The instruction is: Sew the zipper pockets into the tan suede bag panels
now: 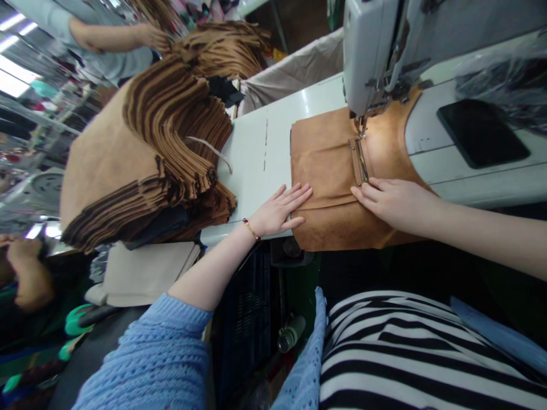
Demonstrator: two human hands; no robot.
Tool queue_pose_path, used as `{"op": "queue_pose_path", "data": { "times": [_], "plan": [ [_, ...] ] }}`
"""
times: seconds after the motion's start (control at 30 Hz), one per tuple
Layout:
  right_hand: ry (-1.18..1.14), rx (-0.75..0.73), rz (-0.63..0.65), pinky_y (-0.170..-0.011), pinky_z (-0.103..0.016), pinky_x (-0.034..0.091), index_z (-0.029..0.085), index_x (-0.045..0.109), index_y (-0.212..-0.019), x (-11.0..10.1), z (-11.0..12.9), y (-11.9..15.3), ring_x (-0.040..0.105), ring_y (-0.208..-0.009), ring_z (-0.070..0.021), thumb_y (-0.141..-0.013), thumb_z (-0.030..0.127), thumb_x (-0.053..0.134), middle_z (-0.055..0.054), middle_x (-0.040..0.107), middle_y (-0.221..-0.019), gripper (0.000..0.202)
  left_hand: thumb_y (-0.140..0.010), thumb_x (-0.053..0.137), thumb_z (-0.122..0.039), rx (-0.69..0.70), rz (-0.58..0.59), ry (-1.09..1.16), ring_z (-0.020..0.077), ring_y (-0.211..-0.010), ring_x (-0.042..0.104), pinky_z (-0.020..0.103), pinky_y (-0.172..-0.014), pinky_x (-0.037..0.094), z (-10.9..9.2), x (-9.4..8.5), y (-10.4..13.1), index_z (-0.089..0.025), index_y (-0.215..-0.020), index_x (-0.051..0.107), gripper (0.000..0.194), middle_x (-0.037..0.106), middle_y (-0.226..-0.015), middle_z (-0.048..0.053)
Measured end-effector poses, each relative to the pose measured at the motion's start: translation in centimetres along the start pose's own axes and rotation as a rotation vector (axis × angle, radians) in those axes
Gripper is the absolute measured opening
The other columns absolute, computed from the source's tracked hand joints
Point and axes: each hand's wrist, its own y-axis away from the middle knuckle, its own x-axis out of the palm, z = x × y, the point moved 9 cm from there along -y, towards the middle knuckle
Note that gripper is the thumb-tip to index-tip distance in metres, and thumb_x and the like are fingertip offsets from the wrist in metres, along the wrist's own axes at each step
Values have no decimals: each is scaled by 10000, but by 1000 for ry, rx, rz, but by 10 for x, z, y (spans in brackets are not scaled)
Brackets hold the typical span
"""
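A brown leather-like panel (325,171) lies on the sewing machine's bed, its far part under the needle and presser foot (361,128). A zipper (359,162) with a metallic look is set in a narrow slot in the panel, just on my side of the foot. My left hand (282,210) rests flat with fingers spread, the fingertips on the panel's left edge and the palm over the pale table. My right hand (388,202) lies on the panel with fingers stretched out, its fingertips touching beside the zipper's near end.
The sewing machine head (370,57) stands over the panel. A tall pile of brown pieces (115,154) is at the left. A black phone (482,134) lies on the right, near clear plastic wrap (504,85). Another person's arm (106,37) reaches to the pile's far end.
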Motion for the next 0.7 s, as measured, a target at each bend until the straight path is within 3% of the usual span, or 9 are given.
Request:
{"op": "queue_pose_path", "data": {
  "times": [0.1,0.2,0.3,0.37,0.5,0.57,0.6,0.7],
  "plan": [
    [-178,-8,-56,-1040,-432,485,87,517,-1436,6,-12,18,558,-1294,-288,-960,105,419,-174,617,-1374,486,-983,445,-645,7,41,-56,296,-1572,151,531,-1281,64,2,4,11,-199,-1634,18,897,170,-1685,117],
    [-302,-14,-75,-1124,-449,442,142,486,-1481,12,-21,29,481,-1392,-273,-1010,194,409,-140,557,-1469,480,-979,433,-662,16,56,-79,290,-1573,144,517,-1283,51,6,7,23,-193,-1633,-5,916,163,-1687,122],
    [-362,18,-79,-1144,-469,426,201,470,-1501,15,-25,33,459,-1415,-264,-1026,258,418,-109,535,-1500,481,-976,465,-643,11,62,-51,292,-1566,181,522,-1285,58,14,5,34,-199,-1635,50,896,205,-1679,123],
    [-393,35,-85,-1145,-485,420,222,467,-1505,14,-26,32,456,-1418,-271,-1024,300,436,-105,536,-1500,489,-997,479,-576,2,36,3,287,-1552,238,534,-1285,86,17,-3,34,-221,-1621,187,775,302,-1652,111],
    [-414,33,-90,-1099,-505,452,217,508,-1478,13,-23,28,497,-1380,-292,-1021,347,445,-131,567,-1463,480,-1054,411,-331,-37,-214,172,228,-1470,416,496,-1259,277,3,-37,1,-235,-1381,576,378,609,-1420,83],
    [-401,35,-94,-1084,-503,463,211,526,-1466,13,-22,28,516,-1358,-299,-1015,358,460,-139,576,-1450,479,-1060,377,-275,-18,-329,267,206,-1467,421,458,-1229,360,-17,-47,-28,-210,-1394,550,382,594,-1428,102],
    [-397,40,-97,-1087,-501,460,212,528,-1465,13,-23,28,517,-1356,-300,-1009,362,474,-140,573,-1453,483,-1064,351,-252,15,-333,296,193,-1494,378,449,-1239,351,-30,-46,-44,-214,-1451,491,413,539,-1491,98],
    [-424,71,-100,-1107,-504,440,225,516,-1477,14,-25,28,498,-1374,-300,-991,358,513,-138,542,-1488,503,-1068,315,-216,108,-236,317,153,-1534,290,425,-1269,307,-63,-28,-83,-259,-1567,311,501,390,-1617,48]
  ]
}}
